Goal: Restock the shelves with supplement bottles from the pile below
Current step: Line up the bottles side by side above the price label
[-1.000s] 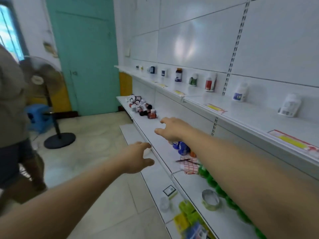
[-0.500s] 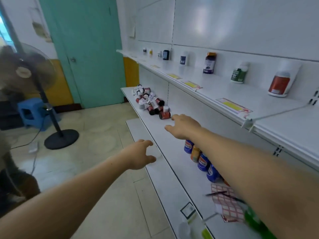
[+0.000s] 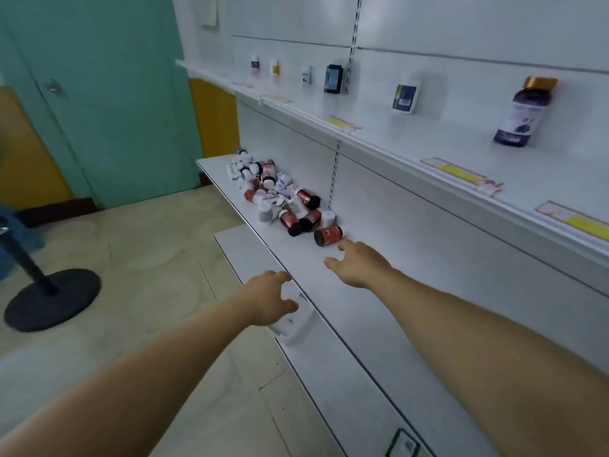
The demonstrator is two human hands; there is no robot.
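A pile of supplement bottles (image 3: 276, 196), red ones and white ones lying on their sides, covers the far end of the middle white shelf (image 3: 362, 311). The nearest red bottle (image 3: 328, 235) lies just beyond my right hand (image 3: 356, 267), which reaches over the shelf with fingers spread, empty, a fingertip close to that bottle. My left hand (image 3: 272, 298) hovers at the shelf's front edge, fingers loosely curled, holding nothing. On the upper shelf (image 3: 428, 150) single bottles stand spaced apart, among them a purple bottle (image 3: 524, 112) and a white-and-blue bottle (image 3: 406, 95).
Yellow price labels (image 3: 458, 171) line the upper shelf's front edge. A lower shelf (image 3: 244, 255) juts out below with a small white item (image 3: 293, 324) on it. A black fan base (image 3: 49, 298) stands on the tiled floor at left, before a teal door (image 3: 99, 94).
The view has moved along the shelves toward the pile. Both hands have advanced; my right hand now sits just short of the nearest red bottle. The blue and green bottles have left the view.
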